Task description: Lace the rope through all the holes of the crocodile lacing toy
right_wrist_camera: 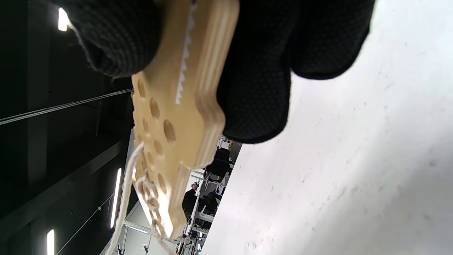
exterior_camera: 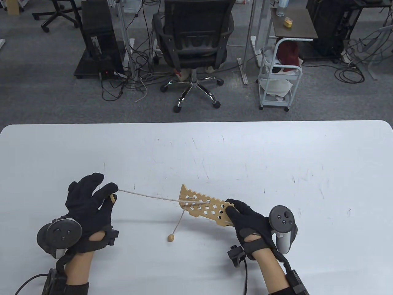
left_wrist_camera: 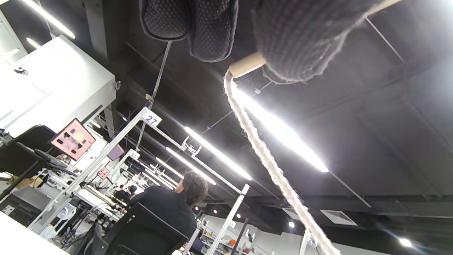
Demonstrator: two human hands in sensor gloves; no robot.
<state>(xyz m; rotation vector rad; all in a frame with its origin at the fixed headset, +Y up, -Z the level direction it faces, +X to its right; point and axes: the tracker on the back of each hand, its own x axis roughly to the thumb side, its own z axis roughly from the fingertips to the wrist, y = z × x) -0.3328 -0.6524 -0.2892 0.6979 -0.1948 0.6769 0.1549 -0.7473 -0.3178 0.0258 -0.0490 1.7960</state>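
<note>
A flat wooden crocodile lacing toy (exterior_camera: pixel 204 206) with several holes is held above the white table (exterior_camera: pixel 215 147), tilted. My right hand (exterior_camera: pixel 242 215) grips its near end, thumb on top and fingers underneath (right_wrist_camera: pixel 254 88). A cream rope (exterior_camera: pixel 147 196) runs taut from a hole near the toy's far end to my left hand (exterior_camera: pixel 101 196), which pinches the wooden needle tip (exterior_camera: pixel 113 198) between thumb and finger. The rope's other end hangs below the toy to a wooden bead (exterior_camera: pixel 171 237) on the table. In the left wrist view the needle tip (left_wrist_camera: pixel 247 65) and rope (left_wrist_camera: pixel 269 163) show under the fingers.
An office chair (exterior_camera: pixel 193 46), a white cart (exterior_camera: pixel 279 76) and cables stand on the floor beyond the table's far edge. A person sits in the background of the left wrist view (left_wrist_camera: pixel 170 205).
</note>
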